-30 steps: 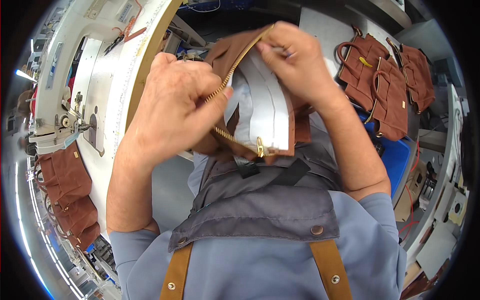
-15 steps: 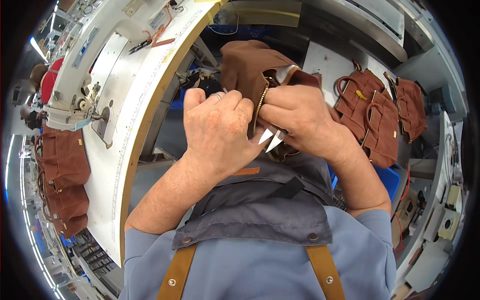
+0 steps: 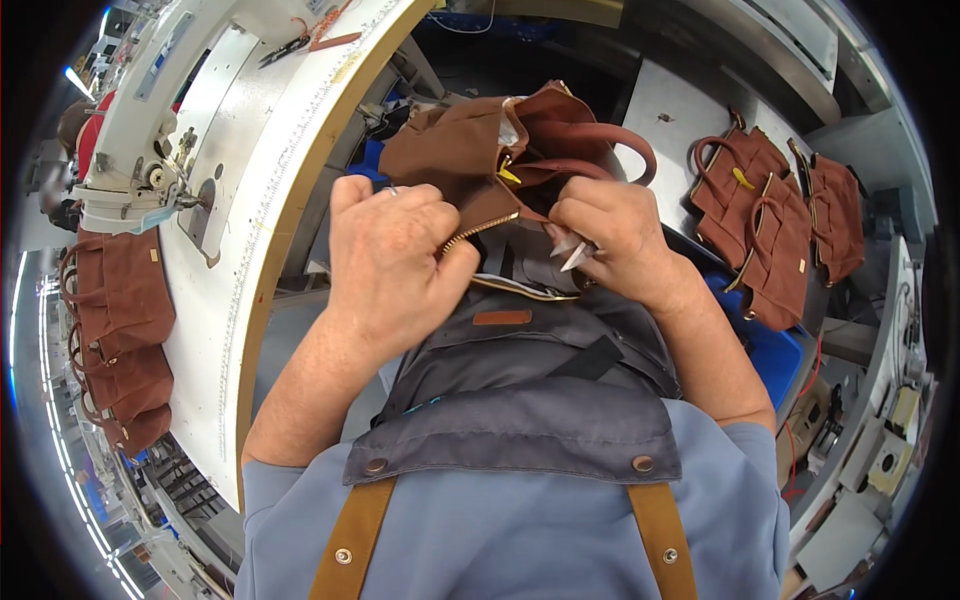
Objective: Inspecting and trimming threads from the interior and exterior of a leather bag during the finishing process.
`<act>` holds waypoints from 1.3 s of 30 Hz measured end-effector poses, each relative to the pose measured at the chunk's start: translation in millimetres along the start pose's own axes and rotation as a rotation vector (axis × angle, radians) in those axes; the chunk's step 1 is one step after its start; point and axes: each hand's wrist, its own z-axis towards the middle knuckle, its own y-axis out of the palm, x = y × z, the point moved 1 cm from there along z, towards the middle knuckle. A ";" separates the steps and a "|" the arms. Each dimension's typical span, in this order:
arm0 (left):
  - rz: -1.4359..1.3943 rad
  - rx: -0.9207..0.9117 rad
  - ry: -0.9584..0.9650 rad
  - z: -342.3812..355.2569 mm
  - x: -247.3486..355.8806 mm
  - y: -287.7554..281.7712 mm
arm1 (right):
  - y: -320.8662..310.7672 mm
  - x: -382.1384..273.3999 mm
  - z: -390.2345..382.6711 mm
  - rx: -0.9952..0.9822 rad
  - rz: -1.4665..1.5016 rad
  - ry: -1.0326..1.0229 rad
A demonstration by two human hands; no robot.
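Observation:
A brown fabric bag (image 3: 445,140) with a brass zipper (image 3: 480,228) lies over my lap, its mouth spread apart. My left hand (image 3: 395,265) is closed on the bag's zipped edge, thumb along the teeth. Closed around small thread snips (image 3: 574,252), my right hand (image 3: 618,232) is at the opening's right side, blades pointing out by the thumb. It hides the snips' handles, and I cannot tell whether its fingertips also hold the fabric. A rounded handle (image 3: 642,152) rises behind it. Inside the opening shows a yellow piece (image 3: 508,173).
At left, a white sewing table (image 3: 270,215) carries a sewing machine (image 3: 135,150) and black snips (image 3: 284,50). More brown bags (image 3: 125,290) hang near its far edge. Several similar bags (image 3: 775,245) rest on a metal surface at right, above a blue bin (image 3: 765,345).
My hands have moved apart, the left one leftward with the zipped edge. The bag has turned and opens wider, showing its handle and yellow piece. The snips stay in my right hand.

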 end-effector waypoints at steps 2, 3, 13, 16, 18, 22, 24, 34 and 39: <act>-0.050 -0.036 -0.009 -2.9 6.2 3.2 | 1.1 -3.1 5.3 0.016 0.014 -0.007; -0.096 -0.034 -0.009 -6.8 7.9 5.5 | -0.9 -11.9 15.3 0.065 0.028 0.023; 0.175 0.086 -0.032 -8.3 6.0 -8.3 | 32.6 -28.2 39.7 0.201 0.076 -0.123; 0.212 0.055 0.097 -6.5 2.3 -5.6 | 33.3 -29.4 41.3 0.173 0.073 -0.147; 0.180 0.007 0.132 -5.2 0.9 -12.9 | 31.4 -30.8 42.3 0.147 0.081 -0.157; 0.120 -0.043 0.222 -3.8 -10.2 -13.6 | 33.2 -30.6 39.5 0.116 0.117 -0.149; 0.017 -0.090 0.225 -4.3 -12.2 -16.7 | 31.7 -27.4 37.4 0.106 0.183 -0.138; -0.174 0.057 0.037 -41.1 -23.5 -1.2 | 25.8 -10.6 21.9 0.113 0.259 -0.037; -0.139 0.027 0.028 -37.4 -25.8 0.7 | 26.9 -13.2 23.5 0.109 0.267 0.014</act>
